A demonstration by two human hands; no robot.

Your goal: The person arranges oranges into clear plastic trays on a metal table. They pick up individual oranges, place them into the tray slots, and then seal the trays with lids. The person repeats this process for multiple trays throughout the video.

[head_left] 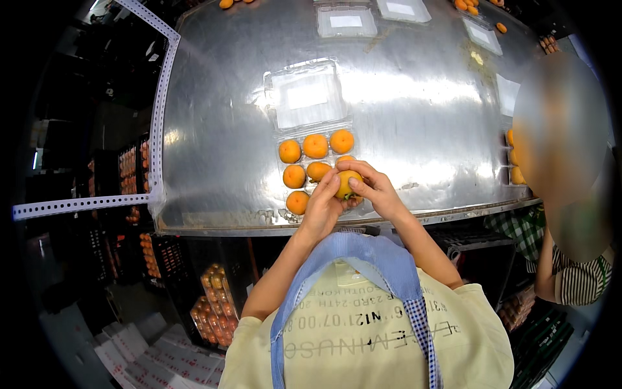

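An orange persimmon (348,183) with a green calyx is held between my left hand (324,202) and my right hand (378,190), just over the near right part of a clear plastic clamshell pack. Both hands touch the fruit, their fingers curled round it. The pack's open lid (307,97) lies flat beyond, with a white label on it. In the pack's base sit several persimmons in rows, among them one at the far left (290,151) and one at the near left (297,202). My hands partly hide the pack's near right part.
The metal table (233,121) has its near edge at my waist. More clear packs (346,22) lie at its far side. A co-worker (578,272) stands at the right by another pack of fruit. Crates of packed fruit (214,306) and printed white cartons (170,355) are below left.
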